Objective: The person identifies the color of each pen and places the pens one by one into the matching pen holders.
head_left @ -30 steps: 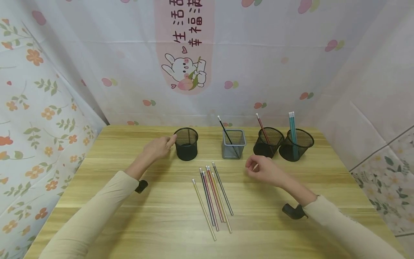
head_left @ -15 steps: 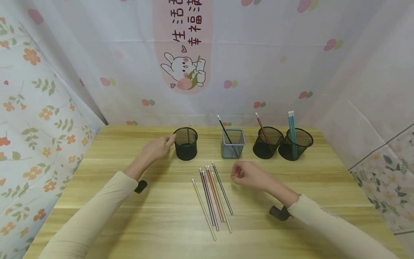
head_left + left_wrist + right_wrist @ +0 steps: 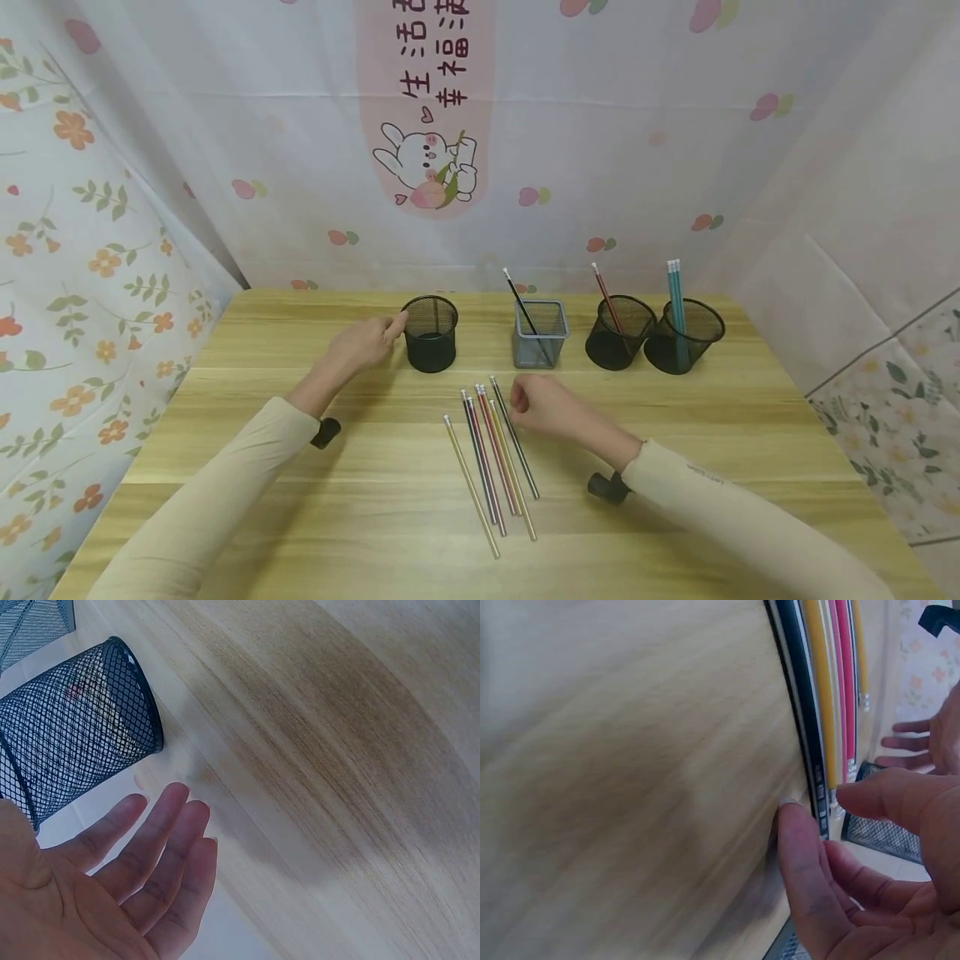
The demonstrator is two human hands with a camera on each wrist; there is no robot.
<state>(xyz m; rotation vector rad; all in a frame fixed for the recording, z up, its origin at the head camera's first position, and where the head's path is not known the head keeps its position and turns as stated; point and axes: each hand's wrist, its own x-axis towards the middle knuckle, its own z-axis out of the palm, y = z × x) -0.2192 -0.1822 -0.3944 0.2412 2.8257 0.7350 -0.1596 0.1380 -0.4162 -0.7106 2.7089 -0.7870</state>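
Observation:
My left hand (image 3: 362, 342) is beside a round black mesh pen cup (image 3: 431, 354), its fingertips right at the cup's left rim; in the left wrist view the fingers (image 3: 160, 851) are spread and relaxed. My right hand (image 3: 546, 406) is over the eraser end of a black pencil (image 3: 517, 446), the rightmost of a loose bunch. In the right wrist view, thumb (image 3: 881, 796) and forefinger (image 3: 802, 859) stand apart on either side of that pencil's end. Left of it lie red, dark and yellow pencils (image 3: 474, 487), eraser ends away from me.
Behind the right hand stands a grey square mesh cup (image 3: 542, 350) holding one black pencil. Right of it, a black cup (image 3: 611, 354) holds a red pencil and another black cup (image 3: 705, 333) holds teal pencils. A printed curtain (image 3: 300, 150) hangs behind the table.
My right hand has moved left and slightly toward me, from in front of the red pencil's cup to the black pencil's end. The left hand stays at its cup.

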